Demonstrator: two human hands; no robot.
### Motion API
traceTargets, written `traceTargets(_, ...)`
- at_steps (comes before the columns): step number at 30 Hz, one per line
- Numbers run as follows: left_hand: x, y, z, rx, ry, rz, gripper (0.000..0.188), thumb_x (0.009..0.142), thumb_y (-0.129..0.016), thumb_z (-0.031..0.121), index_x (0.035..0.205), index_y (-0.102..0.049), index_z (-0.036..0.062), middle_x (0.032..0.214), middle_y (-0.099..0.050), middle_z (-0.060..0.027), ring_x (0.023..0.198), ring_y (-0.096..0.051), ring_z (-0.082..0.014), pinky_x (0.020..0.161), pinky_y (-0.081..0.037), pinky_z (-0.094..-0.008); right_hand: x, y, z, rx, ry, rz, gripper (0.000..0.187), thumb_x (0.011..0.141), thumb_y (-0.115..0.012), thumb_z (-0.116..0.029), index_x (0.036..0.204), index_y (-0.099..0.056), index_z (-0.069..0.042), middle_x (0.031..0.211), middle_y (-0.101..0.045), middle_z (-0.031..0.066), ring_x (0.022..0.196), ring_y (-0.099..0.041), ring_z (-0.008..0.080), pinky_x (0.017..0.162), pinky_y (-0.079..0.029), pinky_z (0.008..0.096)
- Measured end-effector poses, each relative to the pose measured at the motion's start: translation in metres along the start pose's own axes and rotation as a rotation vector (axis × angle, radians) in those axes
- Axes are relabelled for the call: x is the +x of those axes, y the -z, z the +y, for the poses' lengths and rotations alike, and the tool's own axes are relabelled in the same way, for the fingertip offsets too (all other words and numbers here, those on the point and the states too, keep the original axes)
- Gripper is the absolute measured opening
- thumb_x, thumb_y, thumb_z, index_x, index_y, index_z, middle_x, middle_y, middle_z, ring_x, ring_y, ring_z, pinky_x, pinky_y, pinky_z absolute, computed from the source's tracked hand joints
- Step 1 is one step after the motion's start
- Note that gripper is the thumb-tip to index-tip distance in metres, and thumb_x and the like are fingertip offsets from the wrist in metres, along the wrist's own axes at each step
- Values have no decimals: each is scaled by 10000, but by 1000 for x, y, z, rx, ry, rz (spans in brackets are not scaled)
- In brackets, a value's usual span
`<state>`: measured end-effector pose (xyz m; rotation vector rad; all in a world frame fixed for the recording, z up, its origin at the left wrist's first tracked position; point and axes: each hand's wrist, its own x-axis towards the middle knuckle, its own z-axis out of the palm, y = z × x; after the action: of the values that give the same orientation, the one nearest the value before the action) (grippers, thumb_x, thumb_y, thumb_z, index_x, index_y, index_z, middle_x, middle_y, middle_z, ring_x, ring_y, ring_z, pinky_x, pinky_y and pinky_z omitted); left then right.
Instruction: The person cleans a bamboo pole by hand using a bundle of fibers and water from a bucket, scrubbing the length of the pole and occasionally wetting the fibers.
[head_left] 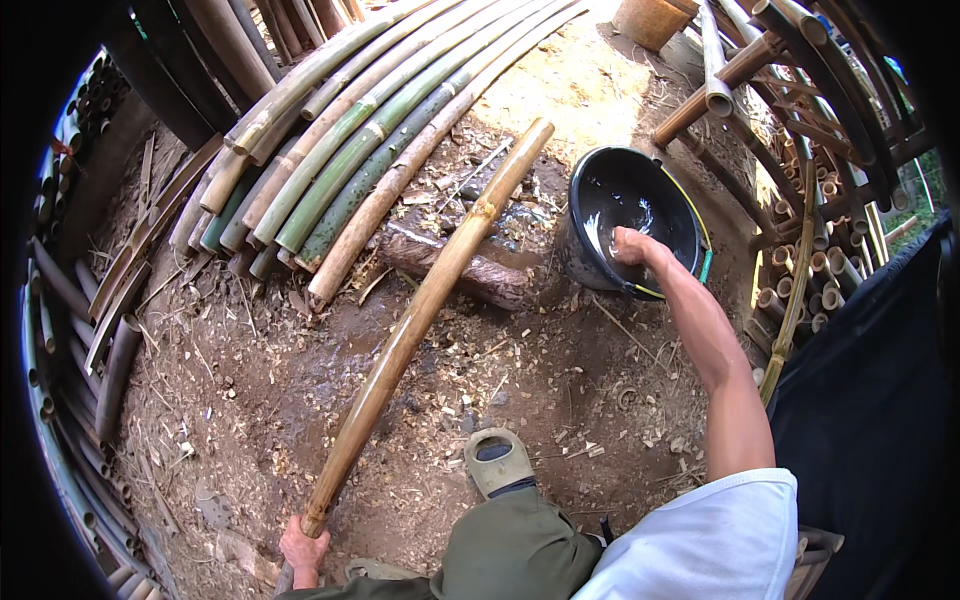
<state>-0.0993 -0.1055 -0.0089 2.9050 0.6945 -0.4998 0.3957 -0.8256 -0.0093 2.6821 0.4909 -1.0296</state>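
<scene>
A wet, glossy brown bamboo pole (405, 345) slants away from me across the dirt floor. My left hand (303, 549) is closed round its near end, low at the left. Farther along, the pole passes over a short thick log (500, 283) on the ground. My right arm stretches forward to a black bucket (578, 252) holding dark, shiny water. Inside its rim is my right hand (630, 247), with the fingers curled in; whatever they hold is hidden. The bucket's yellow handle with a green grip hangs down on its right side.
Several green and tan bamboo poles (345, 170) lie side by side at the far left. Cut bamboo is stacked along the left edge and under a bamboo frame (740, 75) on the right. Wood chips litter the ground round my shoe (512, 464). A dark sheet (860, 400) hangs at right.
</scene>
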Motion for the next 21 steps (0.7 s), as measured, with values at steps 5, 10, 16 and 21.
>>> traceTargets(5, -3, 4, 1, -11, 18, -7, 398, 625, -790, 274, 941, -608, 116, 820, -676, -163, 774, -660, -400, 722, -521, -500, -83, 53, -39, 1915, -214, -127, 442, 913, -617, -406, 1156, -690, -44, 1083, -715, 94, 966, -678, 196, 907, -529, 335)
traceTargets(10, 3, -4, 2, -20, -9, 12, 406, 620, -792, 277, 946, -609, 117, 815, -676, -161, 776, -659, -399, 728, -523, -502, -110, 27, -37, 1711, -14, 58, 590, 838, -728, -126, 1396, -540, -88, 1339, -588, 53, 1113, -590, 143, 950, -472, 289)
traceTargets(16, 1, -2, 5, -3, -1, 8, 429, 614, -795, 275, 961, -599, 115, 852, -673, -152, 799, -657, -393, 732, -523, -502, -120, 33, -61, 1774, -3, 430, 661, 798, -717, -96, 1419, -490, -92, 1207, -615, 61, 997, -607, 127, 852, -502, 268)
traceTargets(21, 3, -13, 2, -34, -33, 1, 448, 612, -791, 260, 982, -585, 112, 906, -675, -139, 826, -658, -382, 734, -519, -493, -136, 38, -36, 2256, 181, 398, 530, 844, -578, -256, 1322, -557, -26, 1254, -650, 110, 1068, -651, 250, 885, -548, 411)
